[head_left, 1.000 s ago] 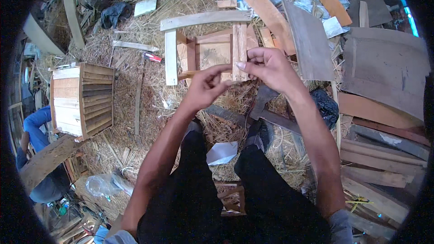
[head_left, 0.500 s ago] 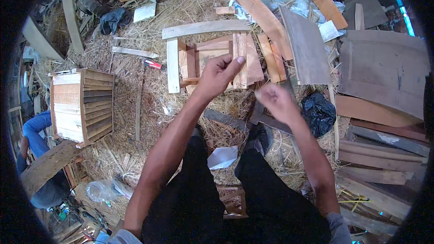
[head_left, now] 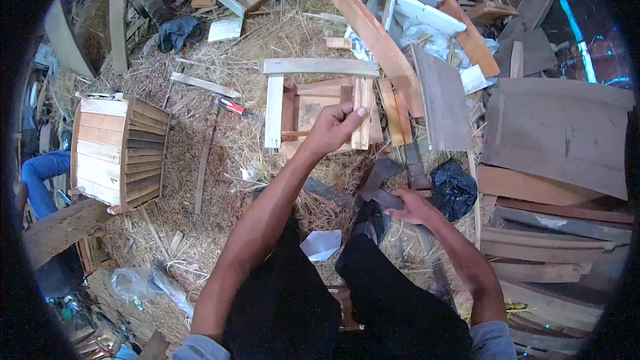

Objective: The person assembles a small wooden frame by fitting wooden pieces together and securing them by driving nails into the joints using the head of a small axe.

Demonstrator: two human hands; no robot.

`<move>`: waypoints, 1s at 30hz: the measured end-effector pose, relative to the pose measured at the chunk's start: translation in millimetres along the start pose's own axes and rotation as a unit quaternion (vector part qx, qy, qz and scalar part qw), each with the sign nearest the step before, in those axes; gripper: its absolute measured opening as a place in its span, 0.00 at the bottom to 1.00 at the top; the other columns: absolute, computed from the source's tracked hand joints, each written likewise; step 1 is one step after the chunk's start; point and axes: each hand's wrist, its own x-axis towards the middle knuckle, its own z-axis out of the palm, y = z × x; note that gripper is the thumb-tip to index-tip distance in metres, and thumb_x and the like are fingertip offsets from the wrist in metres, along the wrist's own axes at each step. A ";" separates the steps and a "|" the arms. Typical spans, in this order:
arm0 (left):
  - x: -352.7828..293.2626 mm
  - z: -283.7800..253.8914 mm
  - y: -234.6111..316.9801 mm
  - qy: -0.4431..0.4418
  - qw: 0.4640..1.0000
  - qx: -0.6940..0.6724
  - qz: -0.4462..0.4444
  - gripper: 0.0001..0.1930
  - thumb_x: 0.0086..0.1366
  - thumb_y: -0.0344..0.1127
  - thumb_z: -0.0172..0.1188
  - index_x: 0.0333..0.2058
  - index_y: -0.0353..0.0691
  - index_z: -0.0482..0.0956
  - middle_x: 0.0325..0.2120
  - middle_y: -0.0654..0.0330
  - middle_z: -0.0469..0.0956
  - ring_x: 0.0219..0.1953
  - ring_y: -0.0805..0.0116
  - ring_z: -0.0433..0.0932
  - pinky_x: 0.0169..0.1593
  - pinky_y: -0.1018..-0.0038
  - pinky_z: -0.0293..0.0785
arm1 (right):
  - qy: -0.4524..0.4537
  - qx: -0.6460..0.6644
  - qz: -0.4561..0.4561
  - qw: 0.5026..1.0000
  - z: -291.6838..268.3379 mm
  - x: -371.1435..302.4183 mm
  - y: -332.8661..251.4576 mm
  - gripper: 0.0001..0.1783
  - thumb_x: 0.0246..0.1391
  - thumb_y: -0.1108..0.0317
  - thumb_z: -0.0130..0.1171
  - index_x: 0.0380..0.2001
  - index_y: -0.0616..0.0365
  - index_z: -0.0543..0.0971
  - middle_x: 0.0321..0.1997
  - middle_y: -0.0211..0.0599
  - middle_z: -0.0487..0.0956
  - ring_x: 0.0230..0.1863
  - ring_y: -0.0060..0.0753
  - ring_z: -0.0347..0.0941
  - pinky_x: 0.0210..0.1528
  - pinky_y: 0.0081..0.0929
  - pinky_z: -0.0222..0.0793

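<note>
A small wooden frame [head_left: 274, 113] of pale and reddish boards lies on the straw-covered ground in front of me. My left hand [head_left: 338, 127] is closed at its right side, thumb along a light wooden strip [head_left: 362, 103] and fingers curled beneath, partly hidden. Lower and to the right, my right hand [head_left: 415, 207] has its thumb and fingers around the end of a dark, flat, hatchet-like tool [head_left: 381, 177]. The tool rests close to my feet, and its exact kind is hard to make out.
A slatted wooden box [head_left: 120, 150] stands at left, near a person's blue-clad leg [head_left: 45, 183]. A red-handled tool [head_left: 231, 105] lies between box and frame. Boards [head_left: 547, 133] are stacked at right, beside a black plastic bag [head_left: 454, 190]. White paper [head_left: 321, 245] lies by my feet.
My right hand has moved down, away from the frame, to the dark tool. The left hand stays on the frame's right side. The whole view has shifted slightly.
</note>
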 end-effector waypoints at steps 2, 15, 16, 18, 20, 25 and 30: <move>-1.7 -6.1 -0.2 -0.022 0.998 0.028 -0.055 0.17 0.72 0.43 0.54 0.34 0.33 0.80 0.24 0.74 0.72 0.28 0.85 0.66 0.32 0.80 0.64 | -0.038 0.117 0.073 0.990 -20.4 -15.0 -26.5 0.31 0.49 0.51 0.68 0.45 0.67 0.75 0.42 0.59 0.79 0.46 0.56 0.77 0.49 0.44 0.72; 3.8 0.8 6.7 -0.021 1.000 -0.011 0.011 0.18 0.72 0.44 0.54 0.24 0.39 0.73 0.17 0.76 0.63 0.19 0.86 0.60 0.21 0.79 0.57 | 0.257 0.049 -0.020 0.965 -116.8 -61.0 -155.4 0.20 0.59 0.71 0.58 0.52 0.69 0.71 0.43 0.59 0.79 0.46 0.65 0.76 0.47 0.45 0.72; 1.6 -1.2 6.3 -0.018 1.000 -0.015 0.009 0.18 0.72 0.44 0.54 0.24 0.39 0.73 0.17 0.75 0.64 0.19 0.86 0.61 0.21 0.79 0.58 | 0.256 0.049 -0.022 0.965 -123.4 -56.9 -163.7 0.20 0.59 0.71 0.58 0.52 0.69 0.71 0.43 0.59 0.79 0.46 0.65 0.76 0.47 0.45 0.72; 2.8 -4.4 6.5 -0.025 1.000 0.001 -0.014 0.17 0.72 0.44 0.54 0.28 0.37 0.77 0.18 0.75 0.66 0.21 0.85 0.63 0.24 0.79 0.60 | 0.308 0.016 -0.056 0.950 -133.6 -51.2 -183.1 0.18 0.60 0.69 0.54 0.53 0.61 0.72 0.45 0.60 0.75 0.46 0.66 0.72 0.48 0.51 0.70; 1.9 -3.1 7.1 -0.032 0.999 0.015 -0.038 0.18 0.72 0.45 0.54 0.32 0.35 0.80 0.20 0.75 0.69 0.24 0.84 0.64 0.27 0.79 0.62 | 0.323 0.035 -0.079 0.942 -133.0 -46.0 -190.1 0.17 0.60 0.69 0.54 0.52 0.61 0.72 0.45 0.60 0.75 0.46 0.66 0.73 0.48 0.51 0.71; 5.2 -5.3 2.1 -0.054 0.999 0.005 -0.004 0.18 0.72 0.45 0.53 0.30 0.36 0.77 0.19 0.73 0.69 0.22 0.84 0.65 0.24 0.81 0.61 | 0.224 0.009 0.033 0.974 -120.2 -24.2 -169.1 0.17 0.60 0.67 0.53 0.51 0.61 0.73 0.46 0.61 0.77 0.45 0.69 0.73 0.48 0.52 0.71; 3.7 -6.9 1.1 -0.051 0.998 0.031 -0.025 0.19 0.73 0.46 0.50 0.30 0.38 0.79 0.18 0.73 0.68 0.21 0.85 0.65 0.24 0.81 0.63 | 0.309 0.088 -0.017 0.947 -140.5 -39.4 -189.8 0.20 0.60 0.65 0.56 0.52 0.65 0.71 0.40 0.60 0.79 0.42 0.66 0.77 0.45 0.45 0.74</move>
